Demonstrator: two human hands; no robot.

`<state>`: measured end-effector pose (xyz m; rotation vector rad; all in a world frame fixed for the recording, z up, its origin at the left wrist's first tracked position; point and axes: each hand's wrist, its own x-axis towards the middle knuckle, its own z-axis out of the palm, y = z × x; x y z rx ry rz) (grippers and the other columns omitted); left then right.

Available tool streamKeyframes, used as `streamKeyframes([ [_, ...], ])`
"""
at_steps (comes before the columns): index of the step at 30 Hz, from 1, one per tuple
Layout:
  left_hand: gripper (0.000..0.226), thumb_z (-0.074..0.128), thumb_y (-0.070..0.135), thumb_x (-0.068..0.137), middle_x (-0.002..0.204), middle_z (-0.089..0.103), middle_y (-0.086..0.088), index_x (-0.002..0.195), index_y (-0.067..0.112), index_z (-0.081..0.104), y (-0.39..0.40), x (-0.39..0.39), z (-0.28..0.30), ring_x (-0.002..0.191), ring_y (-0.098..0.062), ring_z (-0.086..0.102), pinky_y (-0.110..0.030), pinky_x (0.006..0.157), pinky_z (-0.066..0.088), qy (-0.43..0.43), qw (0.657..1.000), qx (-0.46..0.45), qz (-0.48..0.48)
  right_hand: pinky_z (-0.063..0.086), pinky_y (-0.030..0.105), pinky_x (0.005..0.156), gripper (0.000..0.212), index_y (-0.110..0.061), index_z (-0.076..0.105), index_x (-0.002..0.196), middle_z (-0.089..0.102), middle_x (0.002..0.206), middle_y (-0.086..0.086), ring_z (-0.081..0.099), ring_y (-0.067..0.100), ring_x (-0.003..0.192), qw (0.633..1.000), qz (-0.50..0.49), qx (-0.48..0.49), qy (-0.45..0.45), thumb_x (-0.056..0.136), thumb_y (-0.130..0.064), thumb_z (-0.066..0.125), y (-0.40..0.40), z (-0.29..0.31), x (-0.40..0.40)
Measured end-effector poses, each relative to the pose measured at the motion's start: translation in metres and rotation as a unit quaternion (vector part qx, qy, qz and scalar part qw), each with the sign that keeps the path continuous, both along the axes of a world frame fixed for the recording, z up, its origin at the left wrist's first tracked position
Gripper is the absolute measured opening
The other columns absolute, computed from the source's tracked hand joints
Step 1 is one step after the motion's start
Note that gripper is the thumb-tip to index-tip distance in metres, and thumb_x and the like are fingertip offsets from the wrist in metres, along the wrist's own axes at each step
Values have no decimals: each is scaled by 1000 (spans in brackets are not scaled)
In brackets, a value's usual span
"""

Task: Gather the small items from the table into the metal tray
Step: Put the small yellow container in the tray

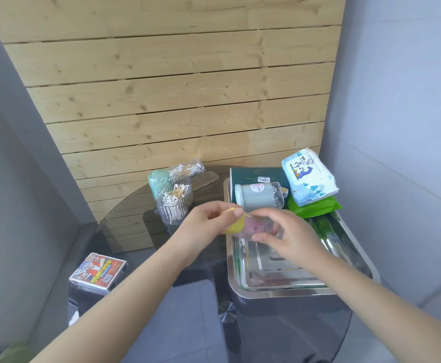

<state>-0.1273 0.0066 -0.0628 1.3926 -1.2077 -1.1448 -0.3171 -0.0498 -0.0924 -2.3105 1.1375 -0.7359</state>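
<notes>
A small clear container with a yellow cap and pink contents [243, 224] is held between both hands over the near left rim of the metal tray [279, 286]. My left hand [208, 224] grips the yellow cap end. My right hand [290, 234] wraps the clear body. In the tray lie a dark green box [250, 175], a grey-blue cotton swab tub [258, 196] on its side, a white wipes pack [309, 176] and a green packet [313, 208].
On the dark round glass table [125, 226] stand a clear cotton swab holder [174, 205], a mint green container [157, 183], a bag of swabs [188, 169] and a clear lid [206, 180]. A card box [97, 272] sits near the left edge. A wooden slat wall [174, 100] rises behind.
</notes>
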Motion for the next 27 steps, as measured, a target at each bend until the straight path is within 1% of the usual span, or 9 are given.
streamKeyframes([
  [2,21,67,19,86,106,69,-9,107,19,66,-6,-16,-3,96,-19,65,-31,94,51,15,1000,-10,-22,48,36,81,38,-34,58,113,66,106,-14,55,6,83,1000,-19,20,8,78,-39,69,-6,-4,-18],
  [4,27,67,13,85,105,68,-4,108,25,62,-16,-36,-9,91,-14,65,-23,87,52,-4,999,-23,-38,49,36,84,39,-25,56,112,67,108,-9,58,8,92,998,-22,60,7,78,-36,71,-11,-8,-39],
  [7,32,69,12,83,97,66,7,112,24,60,-29,-67,-19,86,-9,66,-15,80,51,-53,997,-34,-41,45,25,72,42,-24,53,110,68,100,-13,59,-5,81,995,-26,95,29,76,-39,72,-13,-12,-63],
  [11,34,72,17,80,98,69,1,113,17,64,-45,-99,-35,87,-13,65,-20,82,50,-122,991,-53,2,45,26,69,34,-20,62,106,59,99,-6,60,18,82,992,-74,89,45,75,-30,74,-26,-21,-81],
  [14,32,68,20,84,87,67,7,115,22,66,-51,-117,-45,74,-9,62,-22,76,50,-153,986,-60,27,39,15,60,23,-16,63,99,60,98,3,62,21,78,987,-114,102,42,78,-23,71,-38,-26,-87],
  [17,38,61,22,88,88,68,7,126,29,59,-56,-130,-50,75,-11,62,-34,77,57,-140,989,-45,26,48,27,64,11,-20,60,91,68,93,4,65,17,64,981,-138,135,9,82,-18,67,-42,-28,-91],
  [19,40,56,26,91,91,66,13,130,31,55,-59,-134,-51,74,-3,61,-19,71,52,-147,988,-42,11,52,32,69,16,-19,61,98,71,94,4,69,20,63,976,-152,150,-29,83,-15,65,-41,-28,-92],
  [23,45,51,33,93,100,66,14,138,36,46,-60,-143,-51,71,9,56,0,60,38,-152,987,-34,-24,51,32,72,38,-19,58,120,71,103,1,67,21,70,970,-203,110,-79,83,-17,67,-44,-28,-92],
  [27,48,50,34,93,109,67,12,139,37,40,-57,-145,-53,89,-7,65,-20,79,51,-118,993,-25,-18,48,35,81,43,-22,60,123,62,116,3,59,26,92,977,-211,-4,-13,82,-24,68,-51,-30,-94],
])
